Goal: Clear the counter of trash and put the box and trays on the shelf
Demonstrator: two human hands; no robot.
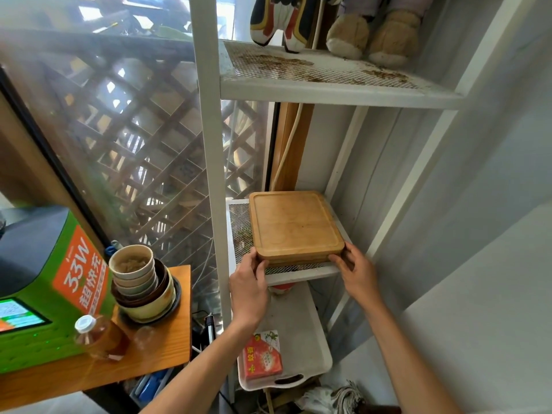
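Observation:
A stack of square wooden trays (294,224) lies on the white mesh middle shelf (239,231). My left hand (249,283) grips the stack's near left corner, thumb on the side edge. My right hand (357,271) holds the near right corner with fingers curled around it. A red and white box (263,355) sits on a white plastic tray (298,324) on the level below. The wooden counter (167,348) is at the left.
On the counter stand a stack of used bowls and paper cups (143,282), a bottle of brown drink (98,336) and a green charging kiosk (38,291). Plush toys (370,28) sit on the rusty top shelf. A grey wall closes the right.

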